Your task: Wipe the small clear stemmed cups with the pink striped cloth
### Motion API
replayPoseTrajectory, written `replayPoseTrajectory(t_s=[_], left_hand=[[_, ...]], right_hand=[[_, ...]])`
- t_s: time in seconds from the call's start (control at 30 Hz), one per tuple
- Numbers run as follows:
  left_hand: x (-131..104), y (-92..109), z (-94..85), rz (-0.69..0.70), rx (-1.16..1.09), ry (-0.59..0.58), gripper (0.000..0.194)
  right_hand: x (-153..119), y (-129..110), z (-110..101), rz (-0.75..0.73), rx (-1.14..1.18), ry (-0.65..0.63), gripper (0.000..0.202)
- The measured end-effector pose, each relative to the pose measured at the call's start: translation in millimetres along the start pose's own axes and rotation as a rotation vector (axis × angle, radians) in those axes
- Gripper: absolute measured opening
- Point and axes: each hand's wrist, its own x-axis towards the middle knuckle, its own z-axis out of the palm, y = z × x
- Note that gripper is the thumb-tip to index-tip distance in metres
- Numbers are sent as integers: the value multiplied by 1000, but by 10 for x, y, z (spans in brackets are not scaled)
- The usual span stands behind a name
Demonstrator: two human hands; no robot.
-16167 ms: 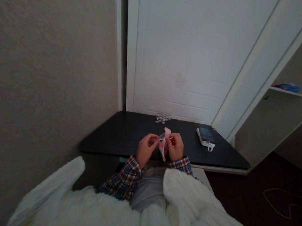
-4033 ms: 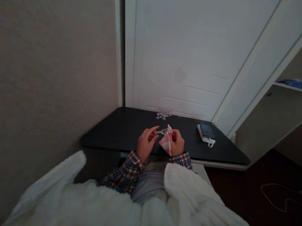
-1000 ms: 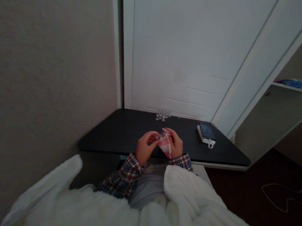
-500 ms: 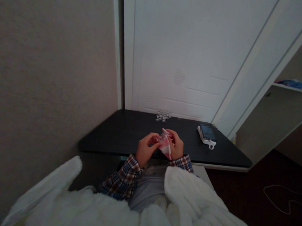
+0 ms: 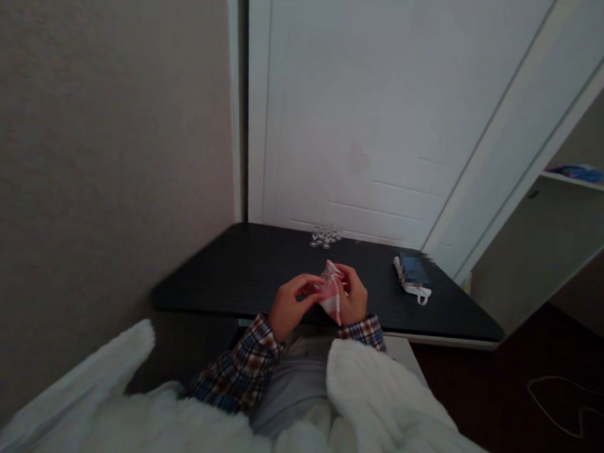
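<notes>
My left hand (image 5: 289,307) is closed in a pinch on a small clear glass (image 5: 324,278), seemingly a tiny stemmed goblet; its base is hidden by the fingers. A pink and white cloth (image 5: 333,301) is bunched in my right hand (image 5: 355,297), its fingers wrapped behind it and partly out of sight. Cloth and glass touch each other just above the table's near edge. Farther back, several small clear goblets (image 5: 326,235) stand grouped against the white panel.
The dark table (image 5: 220,270) meets a white panel (image 5: 357,109) at the back and a wall on the left. To the right lies a blurred-out dark device on a white case with a loop strap (image 5: 422,297). A white cable (image 5: 558,379) lies on the floor.
The view has tipped slightly, so the table sits a little lower. My left fingers have opened slightly around the glass; the cloth stays in my right hand.
</notes>
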Motion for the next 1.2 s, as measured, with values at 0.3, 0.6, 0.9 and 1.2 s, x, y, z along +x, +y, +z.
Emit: replayPoseTrajectory(t_s=[0.3, 0.6, 0.9, 1.2], left_hand=[[-4, -3, -35, 65, 111, -25, 19], [3, 4, -51, 111, 184, -45, 19], [5, 6, -36, 134, 230, -42, 19], [3, -3, -34, 128, 261, -28, 20]], right_hand=[[2, 86, 29, -11, -43, 114, 17], [11, 73, 20, -28, -54, 142, 16], [9, 79, 5, -38, -110, 110, 19], [-5, 60, 22, -48, -90, 131, 17]])
